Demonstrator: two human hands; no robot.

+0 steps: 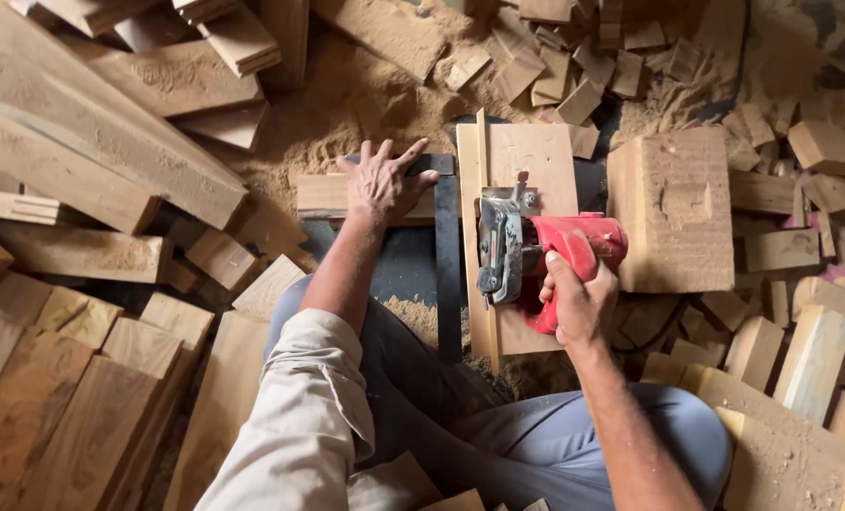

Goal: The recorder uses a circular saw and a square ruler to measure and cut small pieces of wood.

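My right hand (577, 301) grips the handle of a red circular saw (574, 248) with a metal guard (500, 251). The saw rests on a flat wooden board (527, 156) lying in front of me. A thin wooden strip (484, 189) runs along the board's left edge, right beside the saw's guard. My left hand (382, 183) lies flat, fingers spread, on a short wooden block (320, 196) that sits across a dark metal bar (448, 274) to the left of the board.
Sawdust (347, 104) covers the floor. Long planks (82, 142) are stacked at the left, small offcuts (574, 66) heaped at the top. A thick wooden block (673, 208) stands right of the saw, with more short blocks (801, 360) at the far right. My knees are below.
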